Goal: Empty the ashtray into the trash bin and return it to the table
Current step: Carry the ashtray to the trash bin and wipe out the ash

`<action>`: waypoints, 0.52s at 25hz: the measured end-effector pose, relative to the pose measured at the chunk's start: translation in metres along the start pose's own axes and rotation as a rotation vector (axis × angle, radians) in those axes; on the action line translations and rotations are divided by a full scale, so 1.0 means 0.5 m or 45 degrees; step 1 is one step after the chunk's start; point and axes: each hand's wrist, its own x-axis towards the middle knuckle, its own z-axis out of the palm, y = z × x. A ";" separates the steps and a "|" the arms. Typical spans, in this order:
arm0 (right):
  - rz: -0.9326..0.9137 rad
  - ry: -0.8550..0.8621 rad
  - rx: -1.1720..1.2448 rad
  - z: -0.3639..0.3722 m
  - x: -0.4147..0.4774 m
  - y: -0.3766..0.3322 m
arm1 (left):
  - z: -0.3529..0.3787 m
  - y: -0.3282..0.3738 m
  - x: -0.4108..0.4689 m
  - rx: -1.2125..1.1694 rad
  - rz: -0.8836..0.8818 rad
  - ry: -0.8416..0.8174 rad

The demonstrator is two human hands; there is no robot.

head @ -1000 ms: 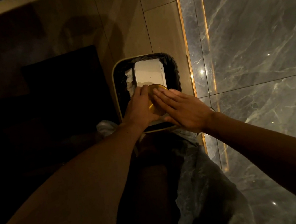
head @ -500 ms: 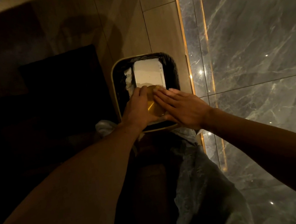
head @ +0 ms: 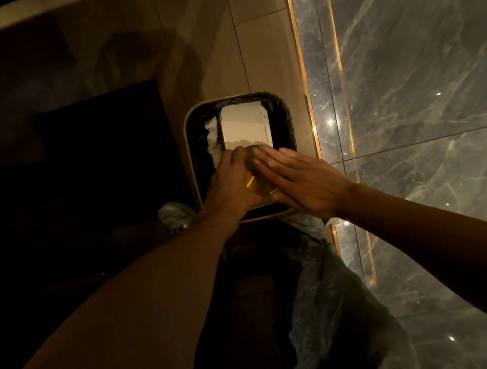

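While the left hand (head: 229,183) keeps a closed grip on one amber ashtray (head: 256,182), tilted over the near edge of the trash bin (head: 190,148), the right hand (head: 304,180) lies flat against it, fingers straight, gripping nothing. Both forearms reach forward. One bin, black liner, one white box (head: 244,125) inside. No legible writing.

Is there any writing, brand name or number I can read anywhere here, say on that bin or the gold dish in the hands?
None: no readable text in this view.
Trash bin: rim and dark liner bare of any label.
Ashtray: plain gold surface, mostly covered by the left hand and right hand.
White flat item inside the bin: a few dark specks near its right edge, too small to read.
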 end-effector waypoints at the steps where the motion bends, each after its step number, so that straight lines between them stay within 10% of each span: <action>1: -0.010 -0.006 0.020 -0.001 -0.001 0.001 | 0.000 0.000 -0.001 0.023 0.007 0.001; 9: 0.049 0.013 0.250 0.007 0.004 -0.009 | 0.003 0.000 0.009 0.097 -0.022 0.018; 13: 0.545 0.305 1.044 -0.008 0.011 -0.025 | 0.012 -0.005 0.005 0.067 -0.041 0.023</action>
